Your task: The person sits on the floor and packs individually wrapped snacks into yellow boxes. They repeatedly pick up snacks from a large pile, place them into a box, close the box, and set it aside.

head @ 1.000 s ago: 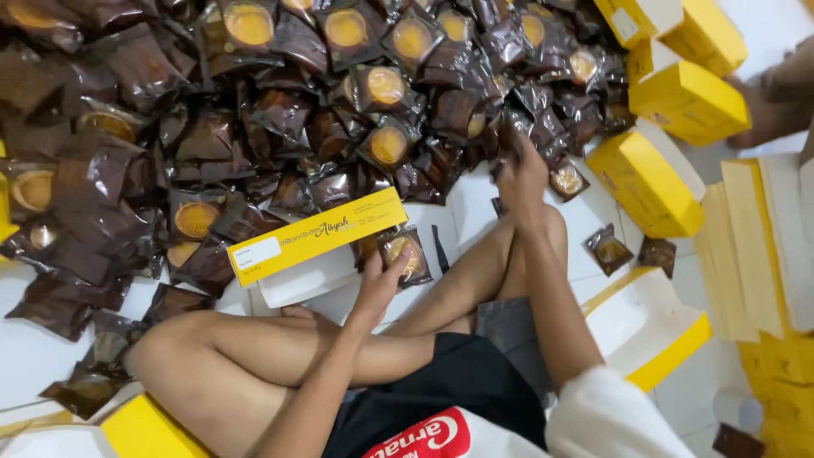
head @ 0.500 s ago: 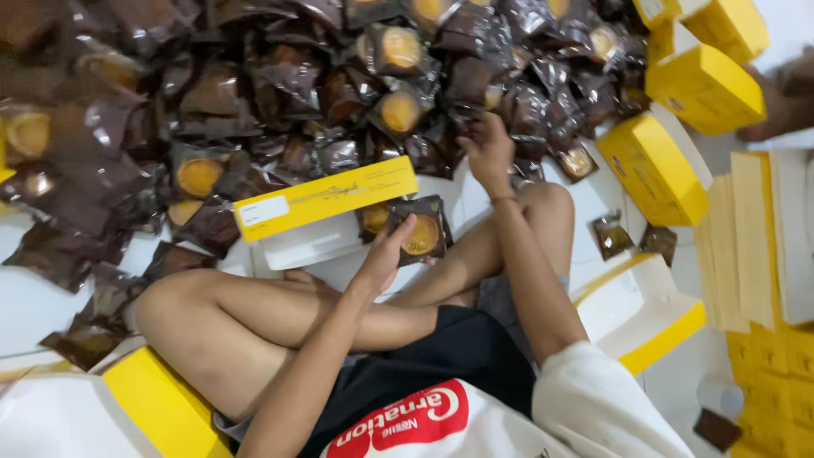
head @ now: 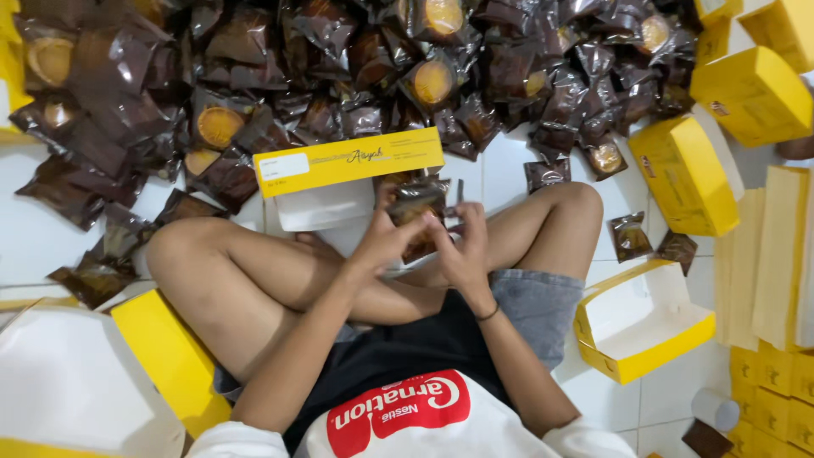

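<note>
- While the person sits cross-legged on the white floor [head: 34,246], an open yellow box [head: 339,182] lies in front of the knees, its lid standing up; what is inside is hidden behind the hands.
- The left hand [head: 386,242] and the right hand [head: 462,250] meet over the box, and both pinch one brown wrapped cake [head: 417,203] by its edges, fingers curled on the wrapper.
- Another open yellow box [head: 640,326] sits by the right knee with nothing in it.
- Closed yellow boxes [head: 750,93] lie at the top right, and flat yellow card sheets [head: 763,263] are stacked along the right edge.
- A big pile of brown packets [head: 339,76] fills the top; some show a round golden cake through the wrapper, and many are too dark to make out.
- The pile and the boxes are cut off at the picture edges.
- Two loose packets [head: 653,242] lie beside the right knee.
- Bare floor shows at the left and near the bottom right.
</note>
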